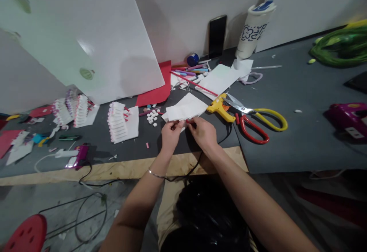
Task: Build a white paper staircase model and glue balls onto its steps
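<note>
- Left hand (169, 136), fingers curled nearly together, is pinching the near edge of the paper (187, 105), which is lying on the surface (276, 152) directly beyond both hands.
- Right hand (205, 133), likewise drawn in, is apparently pinching a red piece (187, 121) at that edge; fingertips are partly hiding the contact.
- Paper could be slipping askew if the hands are pressing unevenly.
- Glue gun (220, 108) is lying just beside the right hand; a stray knuckle, or a tug on its cord (197, 163), could be shifting it.
</note>
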Demonstrator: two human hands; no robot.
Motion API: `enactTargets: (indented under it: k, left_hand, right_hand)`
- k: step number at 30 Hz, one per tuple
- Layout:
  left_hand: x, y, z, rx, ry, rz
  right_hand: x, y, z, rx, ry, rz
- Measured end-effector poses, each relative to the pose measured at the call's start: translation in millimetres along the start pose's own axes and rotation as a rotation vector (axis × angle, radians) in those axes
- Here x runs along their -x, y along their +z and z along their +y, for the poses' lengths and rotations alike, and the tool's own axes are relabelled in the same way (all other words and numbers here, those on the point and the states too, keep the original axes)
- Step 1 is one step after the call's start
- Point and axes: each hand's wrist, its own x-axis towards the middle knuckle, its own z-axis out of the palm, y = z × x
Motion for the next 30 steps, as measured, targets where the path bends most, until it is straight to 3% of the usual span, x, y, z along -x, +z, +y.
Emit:
enactTargets:
  k: [8,23,27,30]
  left_hand:
    - [0.8,6.4,1.5,0.150,-0.064,0.030]
    - [0.6,9.9,0.0,0.195,-0.098,0.022]
    - [0.8,9.5,-2.8,0.152,-0.075,0.006]
    - [1.0,5.7,-5.0,-0.010,0.012,-0.010]
  right_hand:
    - [-0.3,-0.1,0.6,0.031,0.001,-0.011]
    - [-0.9,-0.3,-0.8,0.048,-0.004,-0.010]
    - [-1.6,-0.3,-0.6,0.061,-0.001,-0.010]
    - [-2.3,-1.3,-1.2,0.066,0.005,-0.014]
